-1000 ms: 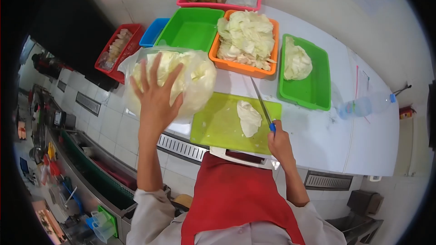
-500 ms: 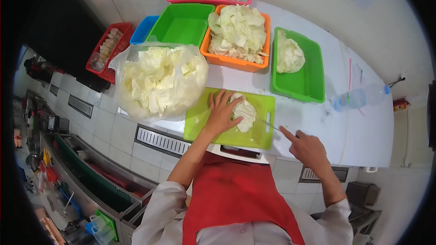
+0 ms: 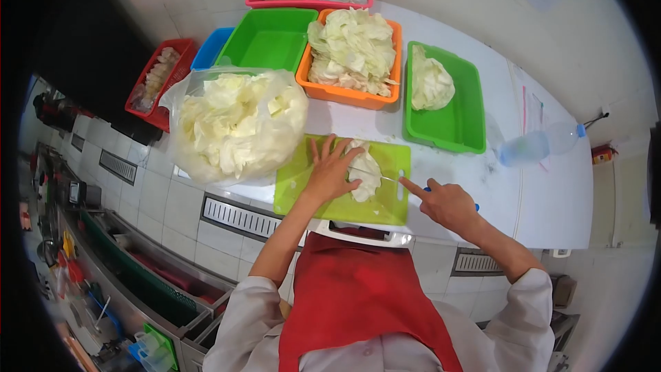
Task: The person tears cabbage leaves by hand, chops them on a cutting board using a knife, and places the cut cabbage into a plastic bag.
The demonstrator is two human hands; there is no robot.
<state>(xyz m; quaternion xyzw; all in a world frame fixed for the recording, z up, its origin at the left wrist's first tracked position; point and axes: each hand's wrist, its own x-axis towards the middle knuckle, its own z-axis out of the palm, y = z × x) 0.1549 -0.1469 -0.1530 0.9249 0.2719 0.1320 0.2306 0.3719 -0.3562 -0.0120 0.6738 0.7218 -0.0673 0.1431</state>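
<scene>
Cabbage piece (image 3: 365, 190) lies on the cutting board (image 3: 396, 155), directly beneath the thumb side of our left hand (image 3: 332, 172). Our left fingers are spread, pressing the piece down rather than closing around it. To the right of that hold, our right hand (image 3: 451, 205) is clamped on the handle of the knife (image 3: 387, 179), index finger extended toward the blade. The blade crosses the piece; we cannot tell how deep the edge has gone.

Status: we judge the cutting to be partway through. Beyond the left hand, toward its outer side, the plastic bag (image 3: 281, 155) holds many loose cabbage pieces (image 3: 231, 120), apparently already divided. The piece under the left hand appears undivided. Remaining stock, as we read it, is the leaf pile (image 3: 354, 48) in the orange tray (image 3: 348, 96), straight ahead of both hands, and the cabbage chunk (image 3: 432, 84) in the green tray (image 3: 468, 120), ahead of the right hand.
</scene>
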